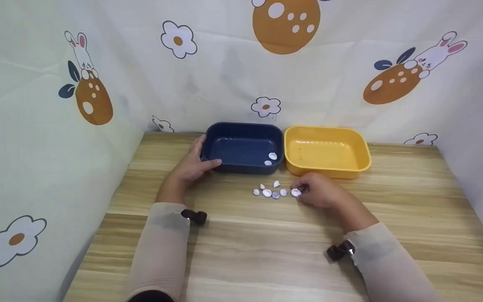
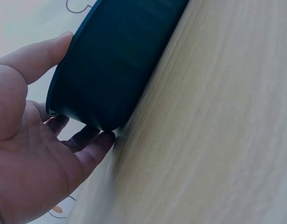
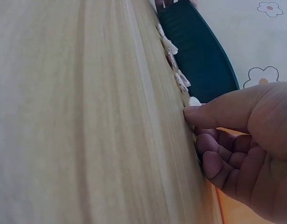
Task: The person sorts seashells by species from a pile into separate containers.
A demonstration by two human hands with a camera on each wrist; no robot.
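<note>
My left hand grips the left end of a dark blue plastic basin, thumb over the near rim and fingers round the outer side. In the left wrist view, the fingertips reach low on the basin's wall, close to the table. Two small white seashells lie inside it at the right. Right of the loose shells, my right hand pinches a white seashell between thumb and fingers, close over the table. Several more seashells lie in a loose group in front of the blue basin.
A yellow plastic basin stands right beside the blue one, with no shells visible in it. Both stand near the back edge of the wood-grain table. Behind and at the sides hangs a pale printed cloth.
</note>
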